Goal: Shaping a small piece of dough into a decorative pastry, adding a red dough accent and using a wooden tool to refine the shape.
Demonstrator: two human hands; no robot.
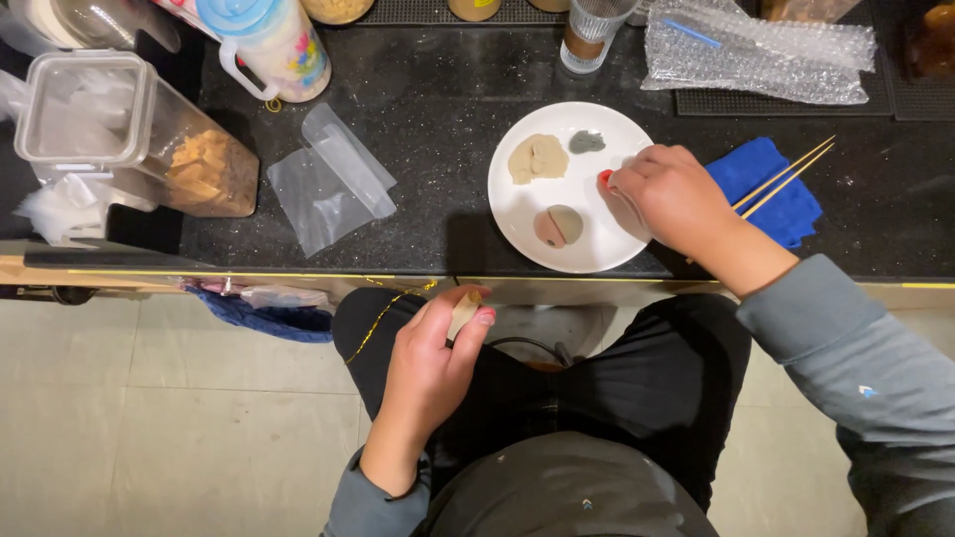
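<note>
My right hand [676,196] rests on the right side of a white plate [517,204] on the black counter, fingertips pinched together; whether they hold anything I cannot tell. The plate carries a beige lump of dough [537,157], a small grey-green lump [586,141] and a pink-and-grey piece [558,226]. Two thin wooden sticks [786,177] run under my right hand over a blue cloth [771,189]. My left hand [433,363] is over my lap below the counter edge, closed on a small beige piece [464,312].
Clear plastic bags [333,179] lie left of the plate. A clear tub holding brown crumbs [149,139], a patterned jug with a blue lid [269,45], a glass [589,35] and bubble wrap [756,50] stand along the back. A blue cloth [264,310] hangs under the counter edge.
</note>
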